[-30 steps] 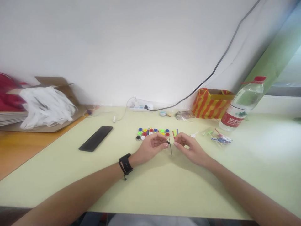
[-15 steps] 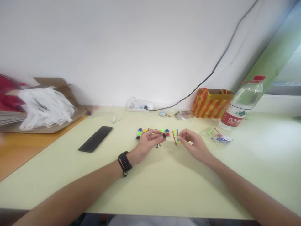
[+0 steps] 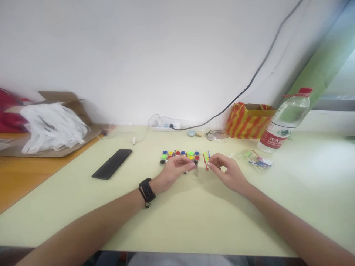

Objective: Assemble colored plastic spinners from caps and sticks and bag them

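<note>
My left hand (image 3: 174, 170), with a dark watch on its wrist, is pinched shut on a small black piece (image 3: 195, 162) at its fingertips. My right hand (image 3: 226, 170) is closed, thumb against forefinger; what it holds, if anything, is too small to make out. Between the hands, thin sticks lie side by side on the table, among them a red stick (image 3: 205, 162) and a blue stick (image 3: 209, 154). Behind my left hand, small round pieces stand in rows, such as a blue piece (image 3: 165, 153), a red piece (image 3: 178, 153) and a black piece (image 3: 162, 162). My left fingers hide some of them.
A black phone (image 3: 112, 164) lies on the left. White straps (image 3: 55, 127) fill a cardboard box. At the back are a power strip (image 3: 163, 127) and a striped bag (image 3: 246, 122). On the right are a water bottle (image 3: 283, 125) and a plastic bag of sticks (image 3: 259, 162).
The black piece at my left fingertips sits slightly lower and more upright. My right hand has shifted slightly left, and my left fingers have moved a little right, closer to it.
</note>
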A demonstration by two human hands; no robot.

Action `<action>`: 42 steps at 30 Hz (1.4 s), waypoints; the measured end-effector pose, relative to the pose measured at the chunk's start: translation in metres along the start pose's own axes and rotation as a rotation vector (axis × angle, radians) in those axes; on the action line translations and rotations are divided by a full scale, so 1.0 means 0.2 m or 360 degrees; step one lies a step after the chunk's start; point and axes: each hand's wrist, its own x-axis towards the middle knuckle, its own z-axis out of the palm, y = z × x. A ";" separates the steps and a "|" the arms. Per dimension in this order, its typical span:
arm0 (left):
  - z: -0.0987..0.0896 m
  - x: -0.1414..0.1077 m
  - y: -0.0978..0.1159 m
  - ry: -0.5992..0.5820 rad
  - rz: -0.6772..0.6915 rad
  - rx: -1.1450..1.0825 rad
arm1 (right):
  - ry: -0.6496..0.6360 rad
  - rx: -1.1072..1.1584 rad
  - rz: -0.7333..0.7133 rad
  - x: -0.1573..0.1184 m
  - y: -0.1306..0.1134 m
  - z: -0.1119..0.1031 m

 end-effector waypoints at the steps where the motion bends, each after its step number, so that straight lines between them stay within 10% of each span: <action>1: 0.00 0.00 0.00 -0.0016 0.0009 0.0017 | -0.0007 0.0013 -0.0010 0.00 -0.01 0.00; 11: 0.04 -0.05 0.05 -0.0283 -0.0007 0.0190 | -0.0463 0.0189 -0.0101 -0.04 -0.08 0.04; 20: 0.06 -0.06 0.04 -0.0188 0.0065 0.0330 | -0.0289 0.0001 -0.0126 -0.02 -0.05 0.03; 29: 0.05 -0.05 0.02 -0.0082 0.0217 0.0720 | 0.0262 -0.0569 0.0016 0.12 0.23 -0.25; 42: 0.05 -0.05 0.01 -0.0079 0.0286 0.0891 | -0.0180 -0.1052 0.0400 0.12 0.33 -0.42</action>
